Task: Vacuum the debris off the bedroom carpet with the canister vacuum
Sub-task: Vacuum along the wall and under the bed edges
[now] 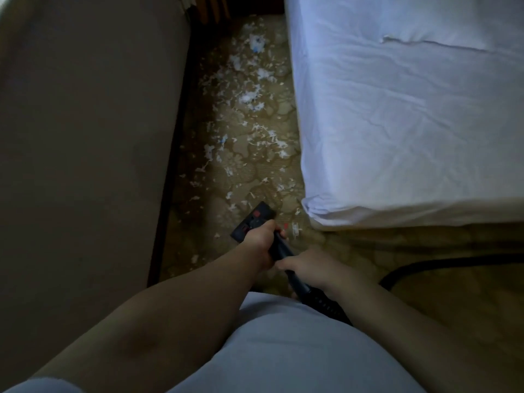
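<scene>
White shredded debris lies scattered along a narrow strip of patterned olive carpet between a wall and a bed. The black vacuum floor head, with red marks on top, rests on the carpet at the near end of the strip. My left hand grips the black wand just behind the head. My right hand holds the wand lower down, near the ribbed hose cuff. The canister itself is out of view.
A bed with a white sheet fills the right side, its corner close to the floor head. A plain dark wall closes the left. The black hose curves across the carpet at right. Wooden furniture stands at the far end.
</scene>
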`<state>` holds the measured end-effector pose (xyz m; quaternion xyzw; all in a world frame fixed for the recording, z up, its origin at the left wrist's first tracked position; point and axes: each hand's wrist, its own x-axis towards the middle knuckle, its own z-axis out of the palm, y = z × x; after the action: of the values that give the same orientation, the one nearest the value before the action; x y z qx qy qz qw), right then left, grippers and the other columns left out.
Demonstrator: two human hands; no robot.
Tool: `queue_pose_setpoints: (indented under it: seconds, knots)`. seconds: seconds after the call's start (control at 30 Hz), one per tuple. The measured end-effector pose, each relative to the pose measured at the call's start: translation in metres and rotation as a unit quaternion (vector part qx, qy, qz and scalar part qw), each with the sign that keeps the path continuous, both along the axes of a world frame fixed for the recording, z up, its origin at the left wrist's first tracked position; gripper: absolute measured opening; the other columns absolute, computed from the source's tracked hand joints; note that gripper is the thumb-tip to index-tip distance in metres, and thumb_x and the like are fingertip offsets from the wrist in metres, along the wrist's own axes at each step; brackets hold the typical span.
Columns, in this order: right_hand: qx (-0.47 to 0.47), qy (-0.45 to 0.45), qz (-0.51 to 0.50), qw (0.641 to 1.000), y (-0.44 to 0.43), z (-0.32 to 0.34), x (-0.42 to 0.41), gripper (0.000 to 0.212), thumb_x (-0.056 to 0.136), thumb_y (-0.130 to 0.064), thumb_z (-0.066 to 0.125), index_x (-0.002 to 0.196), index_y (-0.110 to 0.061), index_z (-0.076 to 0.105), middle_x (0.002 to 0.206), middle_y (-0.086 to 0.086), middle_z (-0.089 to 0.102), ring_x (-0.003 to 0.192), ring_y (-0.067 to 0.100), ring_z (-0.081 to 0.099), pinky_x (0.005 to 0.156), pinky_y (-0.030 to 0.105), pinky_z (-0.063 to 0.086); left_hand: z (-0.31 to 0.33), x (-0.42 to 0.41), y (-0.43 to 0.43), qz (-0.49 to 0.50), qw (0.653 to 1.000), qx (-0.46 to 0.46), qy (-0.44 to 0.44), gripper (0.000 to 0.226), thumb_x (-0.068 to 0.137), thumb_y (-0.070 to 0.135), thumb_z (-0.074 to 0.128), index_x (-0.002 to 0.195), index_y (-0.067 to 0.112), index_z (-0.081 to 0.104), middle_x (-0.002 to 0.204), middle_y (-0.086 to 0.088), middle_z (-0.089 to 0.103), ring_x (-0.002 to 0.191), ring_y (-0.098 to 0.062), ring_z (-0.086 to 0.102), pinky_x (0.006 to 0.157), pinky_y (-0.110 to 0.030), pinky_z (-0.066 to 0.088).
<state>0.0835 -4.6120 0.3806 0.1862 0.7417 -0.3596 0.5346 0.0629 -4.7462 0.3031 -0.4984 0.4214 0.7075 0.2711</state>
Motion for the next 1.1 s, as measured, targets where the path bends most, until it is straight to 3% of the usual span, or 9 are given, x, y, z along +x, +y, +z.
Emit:
queue_pose_setpoints:
  seconds: [0.1, 0.23, 0.33, 0.43, 0.53, 0.7, 0.9, 1.03, 1.1]
  knots:
    - [0.008, -0.004, -0.016, 1.0, 0.054, 0.011, 0.01, 0.036, 0.087, -0.038, 0.08, 0.106, -0.01, 0.07, 0.091, 0.016, 0.078, 0.074, 0.029, 0.076, 0.064, 0.035, 0.06, -0.004, 0.007, 0.061, -0.02, 1.0, 0.02, -0.001, 0.017, 0.096, 0.016, 0.056, 0.081, 0.01, 0.057, 0.061, -0.004, 0.057, 0.059, -0.02, 0.05, 0.062, -0.031, 0.048]
    - [0.018, -0.009, -0.011, 1.0, 0.121, 0.027, 0.022, 0.027, 0.094, -0.035, 0.076, 0.096, -0.012, 0.062, 0.088, 0.016, 0.075, 0.067, 0.027, 0.073, 0.058, 0.032, 0.058, -0.004, 0.021, 0.132, -0.019, 0.999, 0.042, -0.007, 0.023, 0.098, 0.014, 0.053, 0.076, 0.009, 0.055, 0.059, -0.005, 0.053, 0.058, -0.02, 0.05, 0.058, -0.031, 0.047]
    - [0.016, -0.014, -0.007, 1.0, 0.159, 0.032, 0.03, 0.026, 0.095, -0.033, 0.076, 0.094, -0.011, 0.062, 0.084, 0.017, 0.075, 0.066, 0.028, 0.073, 0.067, 0.036, 0.061, -0.001, 0.035, 0.171, -0.013, 0.998, 0.06, -0.012, 0.02, 0.094, 0.012, 0.053, 0.075, 0.008, 0.053, 0.058, -0.004, 0.052, 0.055, -0.019, 0.05, 0.058, -0.03, 0.048]
    - [0.016, -0.016, -0.001, 1.0, 0.182, 0.032, 0.039, 0.026, 0.095, -0.035, 0.076, 0.095, -0.013, 0.062, 0.094, 0.018, 0.076, 0.082, 0.032, 0.077, 0.081, 0.042, 0.063, 0.001, 0.046, 0.194, 0.004, 0.998, 0.055, -0.023, 0.012, 0.094, 0.009, 0.055, 0.082, 0.005, 0.056, 0.059, -0.005, 0.054, 0.055, -0.018, 0.051, 0.06, -0.032, 0.048]
    - [0.015, -0.03, -0.003, 0.999, 0.191, 0.033, 0.047, 0.028, 0.095, -0.036, 0.076, 0.101, -0.013, 0.062, 0.095, 0.02, 0.077, 0.076, 0.03, 0.077, 0.073, 0.038, 0.063, 0.004, 0.056, 0.203, 0.014, 0.999, 0.046, -0.018, 0.007, 0.094, 0.008, 0.056, 0.088, 0.005, 0.058, 0.057, -0.006, 0.055, 0.054, -0.019, 0.052, 0.059, -0.032, 0.05]
    - [0.011, -0.043, 0.022, 0.999, 0.177, 0.03, 0.052, 0.034, 0.094, -0.034, 0.077, 0.108, -0.007, 0.064, 0.088, 0.019, 0.078, 0.064, 0.027, 0.075, 0.057, 0.031, 0.061, 0.006, 0.07, 0.185, 0.043, 0.998, 0.029, -0.031, 0.013, 0.095, 0.01, 0.056, 0.083, 0.006, 0.059, 0.057, -0.006, 0.056, 0.062, -0.021, 0.052, 0.063, -0.035, 0.05]
    - [-0.002, -0.051, 0.087, 0.995, 0.103, 0.025, 0.05, 0.031, 0.093, -0.034, 0.077, 0.1, -0.007, 0.065, 0.087, 0.02, 0.079, 0.069, 0.03, 0.075, 0.076, 0.04, 0.064, 0.006, 0.088, 0.11, 0.111, 0.993, 0.026, -0.032, 0.023, 0.099, 0.014, 0.053, 0.077, 0.008, 0.055, 0.058, -0.004, 0.054, 0.057, -0.019, 0.049, 0.059, -0.034, 0.047]
    - [-0.009, -0.059, 0.154, 0.986, 0.025, 0.019, 0.056, 0.032, 0.095, -0.033, 0.074, 0.102, -0.002, 0.068, 0.075, 0.016, 0.075, 0.059, 0.026, 0.072, 0.062, 0.033, 0.059, 0.006, 0.111, 0.033, 0.17, 0.984, 0.02, -0.041, 0.025, 0.098, 0.015, 0.054, 0.074, 0.008, 0.055, 0.056, -0.004, 0.055, 0.059, -0.02, 0.049, 0.067, -0.034, 0.047]
    - [-0.018, -0.071, 0.175, 0.982, -0.013, 0.01, 0.06, 0.035, 0.095, -0.033, 0.074, 0.104, 0.0, 0.068, 0.072, 0.017, 0.074, 0.061, 0.029, 0.071, 0.064, 0.036, 0.059, 0.007, 0.124, -0.005, 0.205, 0.978, 0.015, -0.038, 0.024, 0.099, 0.017, 0.055, 0.077, 0.008, 0.056, 0.06, -0.004, 0.056, 0.062, -0.02, 0.05, 0.071, -0.035, 0.047]
